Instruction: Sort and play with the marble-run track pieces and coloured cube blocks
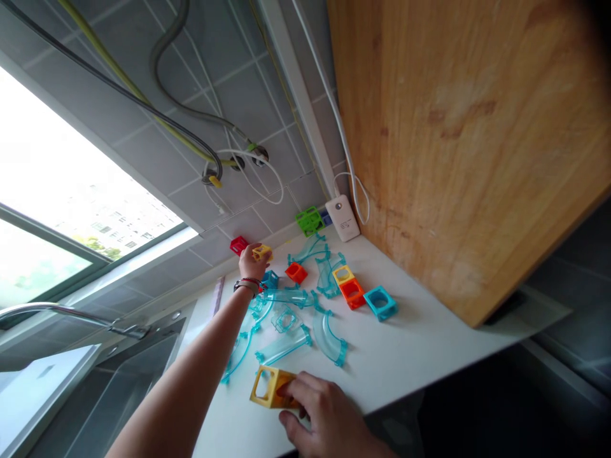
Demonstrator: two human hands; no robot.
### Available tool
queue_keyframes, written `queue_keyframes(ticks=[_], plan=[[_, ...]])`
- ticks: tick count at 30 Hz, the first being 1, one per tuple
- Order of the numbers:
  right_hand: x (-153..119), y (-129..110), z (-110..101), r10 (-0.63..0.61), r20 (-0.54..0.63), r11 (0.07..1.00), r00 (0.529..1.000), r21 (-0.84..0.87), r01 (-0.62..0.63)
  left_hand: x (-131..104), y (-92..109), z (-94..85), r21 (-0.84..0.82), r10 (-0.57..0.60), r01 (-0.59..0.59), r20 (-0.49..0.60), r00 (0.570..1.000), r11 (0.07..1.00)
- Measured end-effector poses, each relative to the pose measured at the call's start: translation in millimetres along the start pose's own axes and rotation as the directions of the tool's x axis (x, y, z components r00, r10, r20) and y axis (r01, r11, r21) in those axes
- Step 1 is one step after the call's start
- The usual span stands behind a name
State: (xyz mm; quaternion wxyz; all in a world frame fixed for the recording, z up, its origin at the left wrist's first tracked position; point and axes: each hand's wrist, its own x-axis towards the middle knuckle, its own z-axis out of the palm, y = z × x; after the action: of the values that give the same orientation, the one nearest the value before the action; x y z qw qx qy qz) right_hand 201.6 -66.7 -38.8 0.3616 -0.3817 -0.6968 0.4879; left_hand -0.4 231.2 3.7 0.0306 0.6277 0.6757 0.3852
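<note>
My left hand (251, 264) reaches far across the white counter, its fingers closed on a yellow hollow block (262, 252). Just beyond it sits a red block (238, 245) by the wall, and a blue block (270, 280) lies beside my wrist. Close to the front edge, my right hand (327, 410) grips a yellow block with round holes (272, 387). Between the hands spread several clear turquoise track pieces, among them a straight chute (285, 344) and a curved one (329, 338). An orange block (296, 273) stands among them.
To the right are a yellow block (342, 274), an orange-red block (352, 293) and a blue block (380, 302). Green blocks (310, 221) and a white device (342, 217) stand at the back. A wooden cabinet (453, 140) borders the right; a sink faucet (71, 310) is left.
</note>
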Motion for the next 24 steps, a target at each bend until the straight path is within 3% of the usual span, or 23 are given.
queue_keyframes(ticks=[5, 8, 11, 14, 17, 19, 24], plan=[[0.7, -0.2, -3.2, 0.004, -0.013, 0.997, 1.000, 0.075, -0.003, -17.3, 25.6, -32.4, -0.369, -0.079, 0.116, 0.113, 0.990, 0.922], [-0.1, -1.1, -6.3, 0.001, -0.030, 0.986, 1.000, 0.165, 0.004, -60.9, 44.6, -68.2, -0.508, -0.061, 0.169, 0.223, 0.973, 0.845], [-1.7, -2.3, -9.6, -0.007, -0.042, 0.970, 0.999, 0.241, 0.017, -123.4, 59.5, -101.4, -0.713, -0.048, 0.289, 0.337, 0.940, 0.639], [-3.2, -1.9, -12.2, 0.005, -0.053, 0.954, 0.999, 0.299, 0.011, -184.1, 64.1, -118.1, -0.768, -0.133, 0.322, 0.300, 0.945, 0.553], [-3.4, 1.0, -13.2, 0.024, -0.059, 0.931, 0.998, 0.365, -0.001, -228.0, 60.4, -121.9, -0.719, -0.200, 0.287, 0.207, 0.958, 0.633], [-2.6, 3.6, -13.0, 0.047, -0.056, 0.915, 0.997, 0.404, -0.020, -247.1, 58.6, -123.4, -0.700, -0.228, 0.292, 0.186, 0.956, 0.652], [-1.2, 8.0, -10.6, 0.067, -0.034, 0.909, 0.997, 0.414, -0.047, -272.4, 64.5, -132.9, -0.786, -0.312, 0.253, 0.081, 0.947, 0.564]])
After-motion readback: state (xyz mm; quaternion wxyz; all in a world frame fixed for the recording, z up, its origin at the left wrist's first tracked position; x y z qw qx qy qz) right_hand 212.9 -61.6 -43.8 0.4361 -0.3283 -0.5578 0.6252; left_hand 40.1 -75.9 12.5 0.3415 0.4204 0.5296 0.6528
